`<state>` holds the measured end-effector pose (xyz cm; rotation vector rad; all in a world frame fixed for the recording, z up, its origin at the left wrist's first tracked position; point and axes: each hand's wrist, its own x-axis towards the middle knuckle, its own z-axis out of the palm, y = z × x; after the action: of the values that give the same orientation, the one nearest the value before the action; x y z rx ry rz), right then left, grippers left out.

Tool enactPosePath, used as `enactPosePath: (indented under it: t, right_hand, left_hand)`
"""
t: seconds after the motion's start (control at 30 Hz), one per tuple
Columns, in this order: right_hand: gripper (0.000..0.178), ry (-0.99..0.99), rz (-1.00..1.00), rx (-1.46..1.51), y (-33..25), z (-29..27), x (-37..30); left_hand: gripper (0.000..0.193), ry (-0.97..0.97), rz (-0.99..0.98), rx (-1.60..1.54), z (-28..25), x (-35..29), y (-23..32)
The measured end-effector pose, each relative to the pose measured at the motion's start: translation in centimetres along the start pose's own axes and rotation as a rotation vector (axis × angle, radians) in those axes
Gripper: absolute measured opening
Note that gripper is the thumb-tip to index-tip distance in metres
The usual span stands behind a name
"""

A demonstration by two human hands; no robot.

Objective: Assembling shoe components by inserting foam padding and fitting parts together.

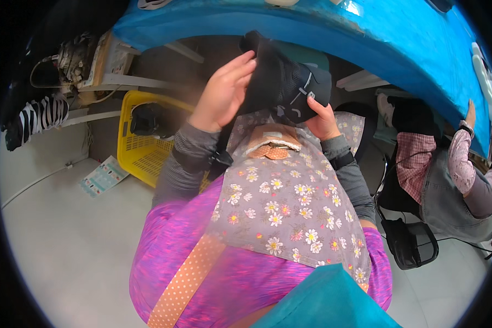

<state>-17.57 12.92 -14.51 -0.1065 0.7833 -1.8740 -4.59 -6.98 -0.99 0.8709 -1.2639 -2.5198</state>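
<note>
Over my lap lies a bundle of black fabric (290,85) with a mesh-like texture and light grey line marks. Its exact kind I cannot make out. My right hand (323,119) grips its near right edge, thumb on top and the other fingers hidden beneath. To the left, my left hand (224,90) is raised with its fingers stretched out, close beside the dark cloth. Whether those fingertips touch the cloth I cannot tell. A grey flowered apron (290,191) covers my front, with an orange dotted pocket (273,143) just below the bundle.
A blue-covered table (311,27) curves across the front. At my left stands a yellow plastic basket (139,156) with a dark item inside. Zebra-striped fabric pieces (44,115) hang farther left. On the right sits another person (448,175), a hand on the table edge, near a black chair (407,243).
</note>
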Motion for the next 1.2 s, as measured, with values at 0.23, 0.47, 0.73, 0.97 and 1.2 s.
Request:
enactPosePath:
  t: [0.23,0.47,0.73,0.97,1.2]
  right_hand:
    - [0.047,0.018,-0.035,0.002,-0.6,1.1,0.2]
    - [0.041,0.067,-0.211,0.005,-2.4,3.6,-0.5]
    - [0.03,0.138,-0.138,0.06,-0.9,2.3,0.6]
    - [0.031,0.139,-0.123,0.029,-1.3,2.4,0.9]
    - [0.034,0.108,-0.132,0.04,-0.8,2.0,0.7]
  left_hand:
    - [0.033,0.083,0.11,0.415,-1.9,2.8,-4.6]
    - [0.026,0.227,0.644,1.407,3.5,7.7,0.4]
    - [0.023,0.179,0.75,1.726,3.3,12.9,-3.3]
    - [0.033,0.142,0.67,1.604,2.4,14.5,-5.4]
    - [0.036,0.227,0.642,1.503,2.7,14.1,-5.8]
